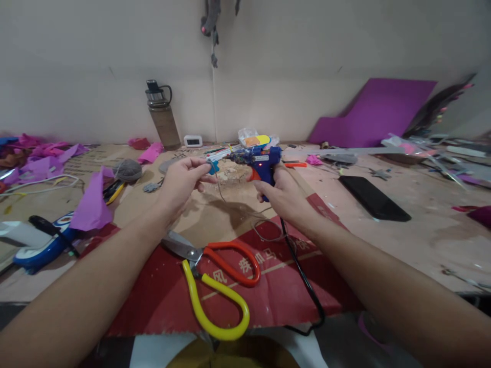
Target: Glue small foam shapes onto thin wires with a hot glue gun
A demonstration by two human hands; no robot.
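Note:
My right hand [282,190] is wrapped around the handle of a blue hot glue gun [266,159], its nozzle pointing left and a small light glowing on its side. A long translucent glue stick [326,151] sticks out of its back. In my left hand [186,179], thumb and fingers pinch a small blue piece [213,165] close to the nozzle. A thin cord [220,190] hangs down from that piece toward the cardboard. Whether nozzle and piece touch, I cannot tell.
Large scissors [218,276] with red and yellow handles lie on the red cardboard [284,296] in front. A phone [374,198] rests at right. The bottle [163,117] and small clock [193,141] stand at the wall. Purple scraps [92,204] and grey yarn [128,170] are left.

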